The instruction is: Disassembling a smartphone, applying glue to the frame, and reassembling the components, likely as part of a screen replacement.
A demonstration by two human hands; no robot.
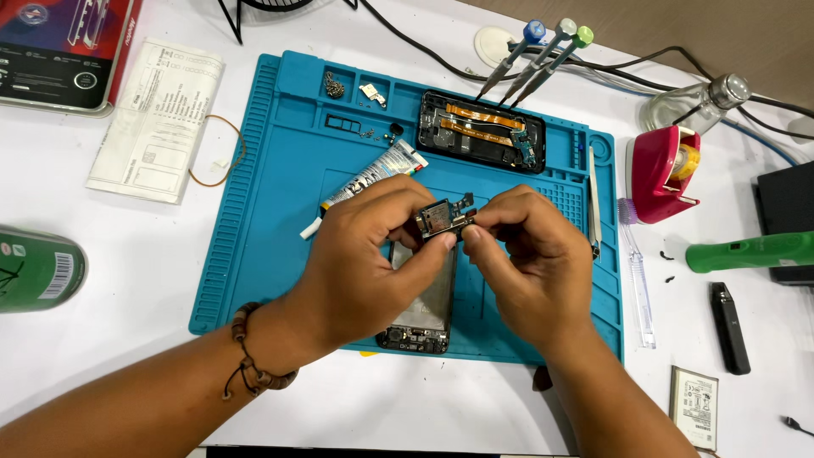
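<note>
Small dark circuit board [444, 220], metal-shielded, pinched mid-air above blue mat.

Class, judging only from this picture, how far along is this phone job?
Done: the phone frame lies opened on the blue mat, screws sorted in its tray. In hand: left hand and right hand pinch a small circuit board. Left: both phone pieces remain apart.

both hands, left hand [373, 254] and right hand [521, 250], pinch a small circuit board [443, 220] above a blue repair mat [271, 212]; opened phone frame [479, 131] behind, 3 screwdrivers [543, 51] beside it.
</note>
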